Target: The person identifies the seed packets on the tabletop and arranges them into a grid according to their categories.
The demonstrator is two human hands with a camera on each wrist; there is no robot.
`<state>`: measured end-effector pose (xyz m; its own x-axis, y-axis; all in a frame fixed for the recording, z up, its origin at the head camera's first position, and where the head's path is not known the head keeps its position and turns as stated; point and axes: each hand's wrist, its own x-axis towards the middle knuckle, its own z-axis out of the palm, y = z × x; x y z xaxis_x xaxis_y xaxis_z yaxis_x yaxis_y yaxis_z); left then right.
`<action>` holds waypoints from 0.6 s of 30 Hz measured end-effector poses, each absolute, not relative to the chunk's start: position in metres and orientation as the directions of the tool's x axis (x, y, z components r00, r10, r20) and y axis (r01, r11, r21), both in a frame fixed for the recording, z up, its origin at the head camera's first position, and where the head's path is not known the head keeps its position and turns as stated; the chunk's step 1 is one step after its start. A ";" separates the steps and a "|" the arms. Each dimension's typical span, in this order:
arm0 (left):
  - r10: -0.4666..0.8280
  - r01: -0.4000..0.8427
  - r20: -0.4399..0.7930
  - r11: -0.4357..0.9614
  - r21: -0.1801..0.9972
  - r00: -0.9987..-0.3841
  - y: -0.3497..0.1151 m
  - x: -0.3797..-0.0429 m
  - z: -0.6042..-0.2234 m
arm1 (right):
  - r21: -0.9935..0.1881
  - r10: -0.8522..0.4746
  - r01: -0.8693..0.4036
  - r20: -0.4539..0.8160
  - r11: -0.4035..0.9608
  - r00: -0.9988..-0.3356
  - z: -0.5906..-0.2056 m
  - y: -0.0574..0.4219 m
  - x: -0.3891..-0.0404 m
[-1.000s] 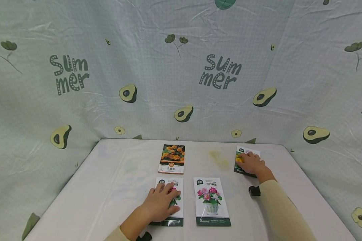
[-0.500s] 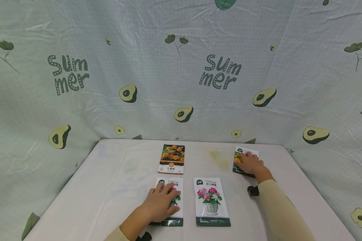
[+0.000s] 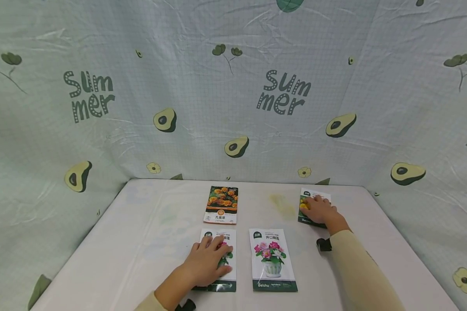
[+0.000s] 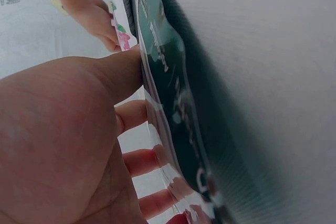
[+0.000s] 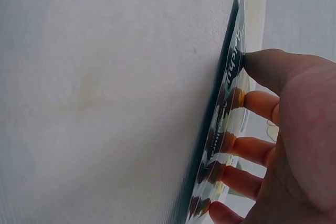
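My left hand [image 3: 204,262] rests with spread fingertips and thumb on a white flower-seed packet [image 3: 226,287] at the table's near middle. In the left wrist view, the fingertips touch that packet's face and its green bottom band [image 4: 170,85] curls up slightly at the edge. At the back right, my right hand [image 3: 321,211] presses its fingertips on another seed packet [image 3: 305,218], with yellow flowers partly showing under the fingers. The right wrist view shows the thumb [image 5: 265,66] and fingers extended against the flat packet. My palms arch above both packets.
A seed packet with pink flowers in a pot [image 3: 273,265] lies between my hands, near the front. An orange marigold packet [image 3: 221,203] lies behind the left-hand packet. A patterned cloth [image 3: 202,95] hangs behind the white table [image 3: 151,224].
My right hand has slid its packet a little to the left across the table. My left hand and the other packets have stayed in place.
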<state>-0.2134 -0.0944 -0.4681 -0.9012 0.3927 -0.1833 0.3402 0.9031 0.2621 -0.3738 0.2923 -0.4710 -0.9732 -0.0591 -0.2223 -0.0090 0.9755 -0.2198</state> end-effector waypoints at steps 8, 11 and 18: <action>0.393 0.341 -0.180 0.902 0.264 -0.902 -0.095 -0.213 -0.469 | -0.229 -0.062 -0.010 -0.223 0.973 -0.973 -0.470 0.287 -0.374; 0.394 0.342 -0.179 0.902 0.263 -0.902 -0.095 -0.214 -0.469 | -0.226 -0.071 -0.021 -0.216 0.974 -0.974 -0.472 0.286 -0.375; 0.393 0.341 -0.182 0.903 0.261 -0.902 -0.095 -0.214 -0.470 | -0.229 -0.088 -0.039 -0.208 0.973 -0.974 -0.475 0.284 -0.377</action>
<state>-0.2137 -0.0949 -0.4696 -0.9015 0.3926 -0.1820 0.3406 0.9032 0.2611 -0.3770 0.2836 -0.4747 -0.9743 -0.0877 -0.2076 -0.0388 0.9726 -0.2290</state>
